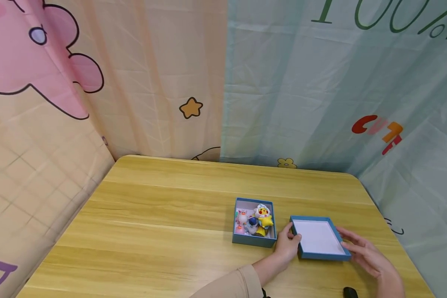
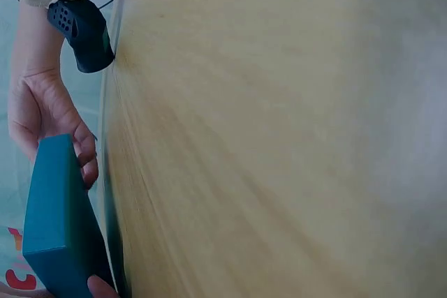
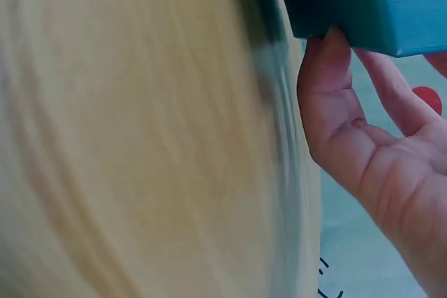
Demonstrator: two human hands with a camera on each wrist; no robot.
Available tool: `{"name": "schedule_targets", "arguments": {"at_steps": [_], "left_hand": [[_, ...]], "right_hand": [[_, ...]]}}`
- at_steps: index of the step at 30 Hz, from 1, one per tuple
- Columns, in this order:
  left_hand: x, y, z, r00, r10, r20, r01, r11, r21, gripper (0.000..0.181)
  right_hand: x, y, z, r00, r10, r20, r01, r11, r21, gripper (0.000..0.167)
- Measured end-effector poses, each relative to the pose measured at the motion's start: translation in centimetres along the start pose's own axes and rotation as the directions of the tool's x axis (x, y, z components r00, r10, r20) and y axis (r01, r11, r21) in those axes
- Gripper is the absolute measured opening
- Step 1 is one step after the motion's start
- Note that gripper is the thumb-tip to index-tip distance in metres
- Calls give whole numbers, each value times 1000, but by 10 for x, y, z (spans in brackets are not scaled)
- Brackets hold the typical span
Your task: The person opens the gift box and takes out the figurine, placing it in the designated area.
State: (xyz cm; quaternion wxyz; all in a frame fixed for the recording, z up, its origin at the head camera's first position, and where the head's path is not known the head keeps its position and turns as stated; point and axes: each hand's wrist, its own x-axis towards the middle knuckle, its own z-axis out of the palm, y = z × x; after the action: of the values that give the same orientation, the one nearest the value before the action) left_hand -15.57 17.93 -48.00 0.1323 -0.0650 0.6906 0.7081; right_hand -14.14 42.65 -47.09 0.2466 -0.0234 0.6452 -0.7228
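A shallow blue box lid point(image 1: 318, 236), its white inside facing up, is held between both hands at the right of the table. My left hand point(image 1: 287, 244) grips its left side, fingers curled at the edge. At the opposite side, my right hand point(image 1: 368, 252) holds the lid with thumb and fingers. The right wrist view shows that thumb point(image 3: 328, 68) against the lid's teal outer wall point(image 3: 349, 5). To the left of my left hand stands an open blue box point(image 1: 251, 241) filled with several small toy figures point(image 1: 251, 219), one yellow and white.
The wooden table point(image 1: 152, 223) extends far to the left. Printed curtains point(image 1: 283, 82) hang along its back and sides. A small black object point(image 1: 350, 292) lies at the near edge, below my right hand. A black wristband point(image 2: 80, 33) circles my left wrist.
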Motion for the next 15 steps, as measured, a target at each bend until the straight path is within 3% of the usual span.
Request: {"name": "schedule_targets", "arguments": {"at_steps": [6,11,15], "left_hand": [[2,0,3,998,58,-35,-57,998,30,41],[4,2,3,994,96,-48,-93,994,62,40],[4,3,4,992,113,-60,-107,990,97,40]], "right_hand": [[1,-2,4,991,100,-87,-109,988,-110,38],[1,-2,7,986,109,-130,-132,975,-179,38],[1,-1,9,985,106,-133,-128,976,-174,38]]}}
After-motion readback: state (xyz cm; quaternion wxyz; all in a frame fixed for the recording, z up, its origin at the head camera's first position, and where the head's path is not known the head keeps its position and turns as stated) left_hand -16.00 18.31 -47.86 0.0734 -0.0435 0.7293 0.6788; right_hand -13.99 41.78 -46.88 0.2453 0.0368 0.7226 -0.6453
